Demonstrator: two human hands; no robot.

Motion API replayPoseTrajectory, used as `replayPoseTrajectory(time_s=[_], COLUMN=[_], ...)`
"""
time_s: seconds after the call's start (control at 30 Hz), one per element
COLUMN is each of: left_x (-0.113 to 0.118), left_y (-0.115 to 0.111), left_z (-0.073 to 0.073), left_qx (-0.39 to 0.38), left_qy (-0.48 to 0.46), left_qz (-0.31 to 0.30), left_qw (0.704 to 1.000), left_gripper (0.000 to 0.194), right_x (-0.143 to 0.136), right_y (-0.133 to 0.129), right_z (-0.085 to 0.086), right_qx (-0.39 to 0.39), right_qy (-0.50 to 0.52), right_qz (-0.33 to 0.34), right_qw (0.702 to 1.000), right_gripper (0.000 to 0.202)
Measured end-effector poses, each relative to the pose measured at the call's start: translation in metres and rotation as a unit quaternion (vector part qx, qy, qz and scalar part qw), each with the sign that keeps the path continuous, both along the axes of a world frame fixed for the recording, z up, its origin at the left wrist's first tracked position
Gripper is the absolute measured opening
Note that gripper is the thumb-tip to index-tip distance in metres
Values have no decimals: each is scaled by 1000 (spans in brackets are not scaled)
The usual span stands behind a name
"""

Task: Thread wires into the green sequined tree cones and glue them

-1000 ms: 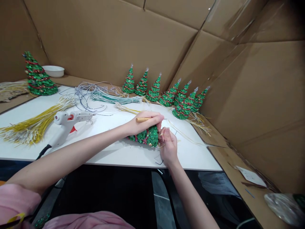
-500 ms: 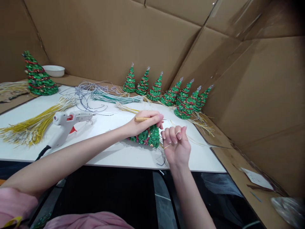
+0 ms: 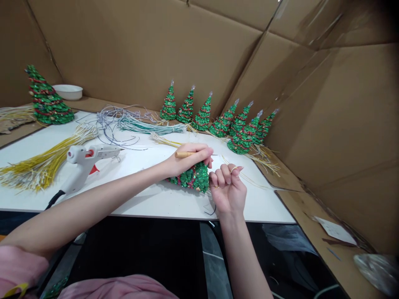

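Observation:
A green glittery tree [image 3: 193, 178] lies on its side on the white board [image 3: 149, 203], its base to the right. My left hand [image 3: 191, 160] is over it, closed round a tool with a wooden handle [image 3: 183, 154]; a thin tip shows past the fingers. Beside the tree's base, my right hand [image 3: 229, 187] is curled palm up, with a thin yellow wire [image 3: 249, 179] pinched at the fingertips. Part of the wire runs off to the right. The fingers hide where the wire meets the base.
Several small trees [image 3: 202, 114] stand along the back. To the left are a white glue gun [image 3: 77, 160], a yellow wire bundle [image 3: 46, 160], a larger tree [image 3: 50, 99] and a white bowl [image 3: 69, 92]. Green and white wires [image 3: 152, 126] lie behind my left hand. Cardboard walls [image 3: 140, 50] surround the board.
My right hand has shifted slightly left, closer to the tree's base, and its fingers have curled a little more. My left hand has barely moved.

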State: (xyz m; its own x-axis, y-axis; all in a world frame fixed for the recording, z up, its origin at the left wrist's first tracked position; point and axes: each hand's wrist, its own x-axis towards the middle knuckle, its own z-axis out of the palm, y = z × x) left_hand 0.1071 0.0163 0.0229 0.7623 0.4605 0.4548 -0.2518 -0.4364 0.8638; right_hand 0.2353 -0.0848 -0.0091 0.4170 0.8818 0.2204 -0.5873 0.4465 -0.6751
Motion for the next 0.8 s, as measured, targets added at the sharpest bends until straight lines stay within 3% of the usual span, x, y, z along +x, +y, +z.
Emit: replayPoseTrajectory(time_s=[0.27, 0.67, 0.8], left_x=[0, 0, -1], left_y=[-3, -6, -8], left_z=[0, 3, 5], left_qx=[20, 56, 75], left_qy=[8, 33, 35], left_qz=[-3, 24, 33], left_qw=[1000, 998, 996], left_gripper=[38, 38, 36], right_x=[6, 19, 19], right_y=[0, 8, 10], right_z=[-3, -20, -17], right_qx=[11, -18, -16], right_qy=[75, 57, 76], right_qz=[10, 21, 11], right_qw=[997, 998, 997], right_gripper=[45, 43, 40])
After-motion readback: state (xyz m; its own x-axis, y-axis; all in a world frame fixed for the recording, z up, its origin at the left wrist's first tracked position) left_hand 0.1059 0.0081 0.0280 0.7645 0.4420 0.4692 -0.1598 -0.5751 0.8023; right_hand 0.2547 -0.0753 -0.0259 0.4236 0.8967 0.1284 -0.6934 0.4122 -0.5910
